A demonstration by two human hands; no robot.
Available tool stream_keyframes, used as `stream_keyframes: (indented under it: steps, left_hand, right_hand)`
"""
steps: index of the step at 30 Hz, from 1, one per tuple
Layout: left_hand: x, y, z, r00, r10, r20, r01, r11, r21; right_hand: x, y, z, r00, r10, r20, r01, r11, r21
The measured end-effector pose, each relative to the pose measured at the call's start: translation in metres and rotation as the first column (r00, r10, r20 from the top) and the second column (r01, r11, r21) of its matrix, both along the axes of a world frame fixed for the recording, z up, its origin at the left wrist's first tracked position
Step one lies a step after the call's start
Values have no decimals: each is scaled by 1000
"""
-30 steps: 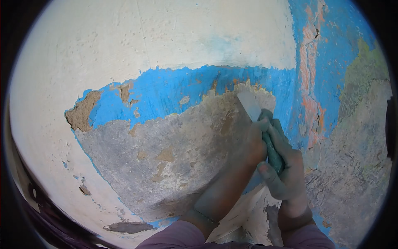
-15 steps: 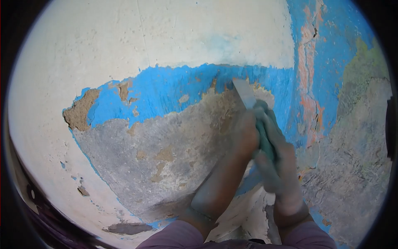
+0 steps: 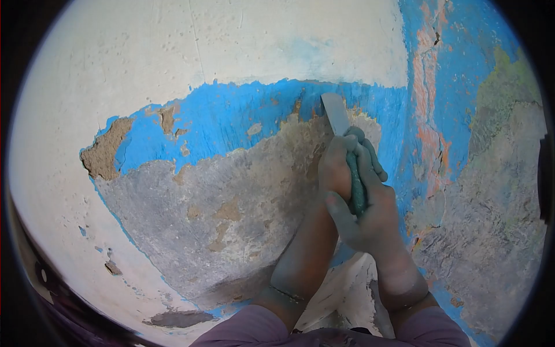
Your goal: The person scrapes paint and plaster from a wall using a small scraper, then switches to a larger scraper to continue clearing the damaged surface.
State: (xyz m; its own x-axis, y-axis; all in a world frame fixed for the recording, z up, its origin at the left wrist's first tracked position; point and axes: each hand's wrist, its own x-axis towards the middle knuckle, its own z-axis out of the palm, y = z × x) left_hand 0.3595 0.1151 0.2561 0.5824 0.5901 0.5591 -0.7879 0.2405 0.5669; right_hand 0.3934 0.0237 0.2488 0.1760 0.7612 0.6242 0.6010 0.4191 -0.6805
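Observation:
A scraper [image 3: 335,114] with a flat metal blade and a green handle points up the wall. Its blade tip lies against the band of blue paint [image 3: 231,115], near that band's upper edge. Wrapped round the upper handle is my left hand [image 3: 337,165]. On the right side of the handle, my right hand [image 3: 374,202] grips as well, its thumb lower down and its fingers beside the left hand. Both hands look coated with pale dust. Bare grey plaster [image 3: 167,214] spreads below the blue band.
White paint [image 3: 133,63] covers the wall above and to the left. On the right, a cracked pinkish strip [image 3: 428,98] runs down a blue section beside rough grey plaster [image 3: 480,220]. A crumbling brown patch [image 3: 107,151] marks the band's left end. Peeling white paint [image 3: 341,289] shows between my forearms.
The scraper and both hands have shifted slightly up and left in view, and the motion blur is mostly gone. The wall also sits a little higher and further left in the picture.

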Motion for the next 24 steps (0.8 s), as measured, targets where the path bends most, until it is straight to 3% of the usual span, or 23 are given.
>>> stream_keyframes:
  steps: [1, 3, 5, 7, 8, 10, 12, 13, 15, 16, 19, 20, 22, 24]
  left_hand:
    - [-2, -1, 6, 999, 19, -36, -19, 1000, 19]
    - [-1, 2, -6, 997, 57, -55, -49, 990, 130]
    - [4, 7, -11, 993, 89, -71, -71, 970, 232]
    - [4, -1, -2, 999, 41, 32, -39, 997, -64]
    - [5, 2, -8, 999, 34, 21, -33, 997, -70]
    - [6, 15, -3, 998, 28, -61, -18, 988, 154]
    - [6, 1, -9, 998, 15, -54, -9, 994, 113]
    - [6, -6, -12, 999, -7, -49, 10, 998, 60]
    - [10, 12, -3, 999, 21, -35, -19, 999, 46]
    - [12, 17, 0, 999, 51, -15, -51, 998, 42]
    - [10, 0, 1, 997, 72, -30, -69, 993, 95]
    - [10, -4, -2, 996, 76, -36, -72, 993, 94]
    - [14, -11, -6, 999, 33, -23, -35, 992, -122]
    - [15, 6, -6, 998, 57, -22, -58, 996, -64]
  right_hand:
    - [4, -6, 0, 1000, -3, 4, 2, 1000, 8]
    - [12, -23, -4, 980, 175, 94, -196, 928, 318]
    - [11, -13, -3, 985, 72, 159, -122, 935, 332]
    - [7, -5, -6, 977, -38, 208, -34, 943, 330]
    - [3, -1, -8, 986, -50, 158, 0, 954, 299]
    - [5, -3, -2, 990, -61, 129, 20, 953, 301]
    - [13, -23, -11, 981, 186, 48, -191, 920, 342]
    - [12, -13, -10, 981, 187, 47, -192, 920, 341]
    - [11, 11, -10, 990, -90, 105, 53, 949, 310]
    - [12, 8, -13, 991, -93, 100, 59, 951, 303]
    - [17, -2, -8, 992, -36, 124, -13, 927, 376]
    - [17, -14, -9, 994, 70, 80, -94, 926, 366]
    - [16, -12, -7, 984, 171, 40, -174, 918, 356]
    - [13, 8, -8, 997, -37, 69, 18, 966, 257]
